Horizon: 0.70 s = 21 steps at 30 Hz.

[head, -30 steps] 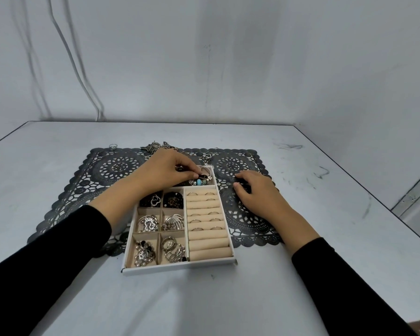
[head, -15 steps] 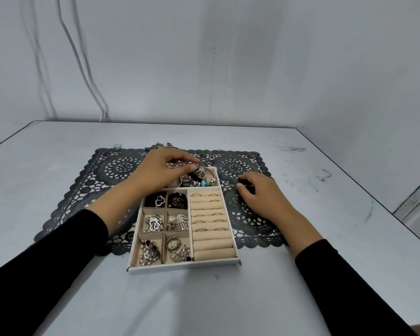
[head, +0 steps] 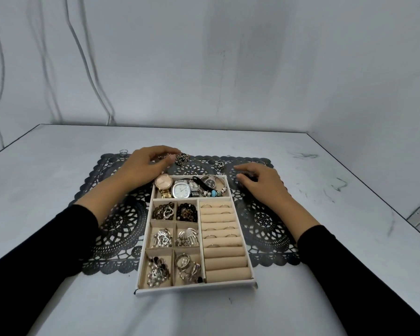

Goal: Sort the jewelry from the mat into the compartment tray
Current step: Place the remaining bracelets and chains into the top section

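The dark-and-gold tangle of jewelry [head: 182, 158] lies on the far edge of the lace mat [head: 264, 226], in the upper middle of the frame, just right of the left hand [head: 148, 166]. That hand is plainly the nearer one. Its grip arches over a smaller gold piece [head: 161, 156], thumb below and fingers above, but I cannot tell whether it has closed on anything. The tangle is a heap with no clear long axis, so it looks best taken from above.

The right hand [head: 260, 180] rests on the mat to the right of the compartment tray [head: 197, 287], its grip loosely bent with fingertips down and nothing visible in it. A small silver piece [head: 220, 164] sits on the mat between the hands, closer to the right.

The tray stands toward the bottom of the frame from the tangle, its far compartment holding watches [head: 180, 189]. One ring [head: 123, 152] lies on the pale worktop [head: 58, 166] off the mat's upper-left corner. Grey walls [head: 252, 69] close the scene behind and to the right.
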Available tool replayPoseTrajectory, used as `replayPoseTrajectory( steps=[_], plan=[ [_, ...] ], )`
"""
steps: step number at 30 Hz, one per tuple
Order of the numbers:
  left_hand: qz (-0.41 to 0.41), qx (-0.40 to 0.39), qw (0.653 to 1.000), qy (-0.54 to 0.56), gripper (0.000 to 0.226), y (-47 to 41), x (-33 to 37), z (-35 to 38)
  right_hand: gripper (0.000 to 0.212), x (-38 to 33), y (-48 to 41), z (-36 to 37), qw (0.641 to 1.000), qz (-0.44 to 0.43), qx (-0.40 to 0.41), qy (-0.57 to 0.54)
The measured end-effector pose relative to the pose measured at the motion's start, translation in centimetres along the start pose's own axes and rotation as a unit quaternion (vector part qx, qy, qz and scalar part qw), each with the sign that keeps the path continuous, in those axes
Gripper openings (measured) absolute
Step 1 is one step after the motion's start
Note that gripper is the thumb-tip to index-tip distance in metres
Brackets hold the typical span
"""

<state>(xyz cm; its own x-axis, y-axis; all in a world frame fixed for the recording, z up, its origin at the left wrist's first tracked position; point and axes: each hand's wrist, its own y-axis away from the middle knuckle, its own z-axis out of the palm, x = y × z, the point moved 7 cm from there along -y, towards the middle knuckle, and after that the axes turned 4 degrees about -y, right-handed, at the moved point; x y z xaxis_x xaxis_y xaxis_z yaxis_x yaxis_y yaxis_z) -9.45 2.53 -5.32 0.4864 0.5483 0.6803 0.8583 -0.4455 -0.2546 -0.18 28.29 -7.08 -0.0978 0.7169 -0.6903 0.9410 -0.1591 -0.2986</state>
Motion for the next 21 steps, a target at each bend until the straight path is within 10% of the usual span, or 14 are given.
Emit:
replayPoseTrajectory(
  steps=[21],
  plan=[
    [0.147,-0.191,0.970,0.011,0.026,-10.0,1.9,7.8,0.014,1.4,-4.2,1.9,0.995,-0.028,-0.080,-0.059]
  ],
)
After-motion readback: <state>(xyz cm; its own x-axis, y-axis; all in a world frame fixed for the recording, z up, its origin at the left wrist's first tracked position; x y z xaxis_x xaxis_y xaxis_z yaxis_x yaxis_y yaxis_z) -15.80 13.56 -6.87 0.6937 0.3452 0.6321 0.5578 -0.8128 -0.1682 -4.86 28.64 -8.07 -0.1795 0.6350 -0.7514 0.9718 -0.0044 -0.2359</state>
